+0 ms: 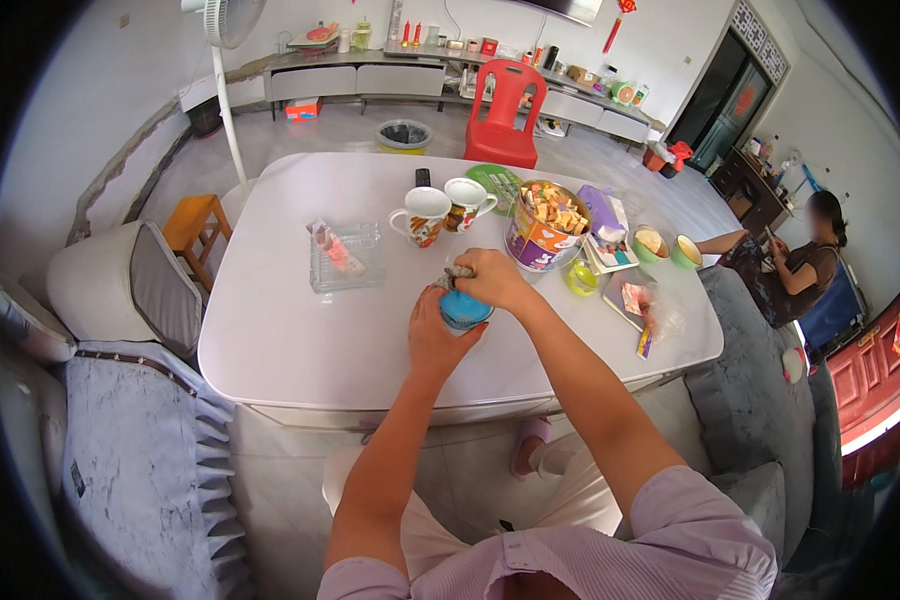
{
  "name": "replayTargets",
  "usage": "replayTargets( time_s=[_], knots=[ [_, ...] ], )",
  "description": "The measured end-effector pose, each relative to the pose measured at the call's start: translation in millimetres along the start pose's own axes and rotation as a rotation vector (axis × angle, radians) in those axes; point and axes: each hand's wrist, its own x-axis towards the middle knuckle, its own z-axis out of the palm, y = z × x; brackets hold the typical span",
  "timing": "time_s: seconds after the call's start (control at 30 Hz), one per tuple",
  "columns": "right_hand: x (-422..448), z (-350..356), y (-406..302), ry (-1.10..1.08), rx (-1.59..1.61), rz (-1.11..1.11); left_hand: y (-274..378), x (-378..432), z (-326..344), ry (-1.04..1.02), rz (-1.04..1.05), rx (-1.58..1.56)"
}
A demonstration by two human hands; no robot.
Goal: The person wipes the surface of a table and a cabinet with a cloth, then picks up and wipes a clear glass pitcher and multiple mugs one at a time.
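Observation:
My left hand point(436, 339) curls around the side of a small round container point(465, 309), blue on top with a paler, see-through-looking side. It sits on or just above the white table point(300, 352); which one I cannot tell. In my right hand point(495, 279) is a bunched grey cloth point(450, 277), pressed at the container's far edge. Whether the blue top is a lid or the contents is unclear. Beyond my hands stand two printed mugs point(424, 214) and a colourful bucket point(538, 241) heaped with small wrapped packets.
Left lies a clear ribbed tray point(356, 271) with a pink-and-white packet point(334, 247) on it. To the right are a yellow-green glass cup point(583, 279), a purple tissue pack point(604, 214), green bowls point(651, 241) and a crumpled plastic bag point(667, 315). A person point(802, 262) sits farther right.

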Motion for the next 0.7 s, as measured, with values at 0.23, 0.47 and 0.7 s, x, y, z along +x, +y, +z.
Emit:
replayTargets(
  time_s=[0.23, 0.47, 0.7],
  knots=[
    [-15, -15, -8, -0.001, -0.104, -0.390, -6, -3, 5, 0.046, -0.005, -0.010],
    [-24, -20, -12, -0.057, -0.147, -0.585, -6, -2, 5, 0.025, -0.055, -0.070],
    [-66, -14, 0, 0.148, -0.059, -0.652, -7, -1, 4, 0.036, -0.002, -0.042]
  ],
)
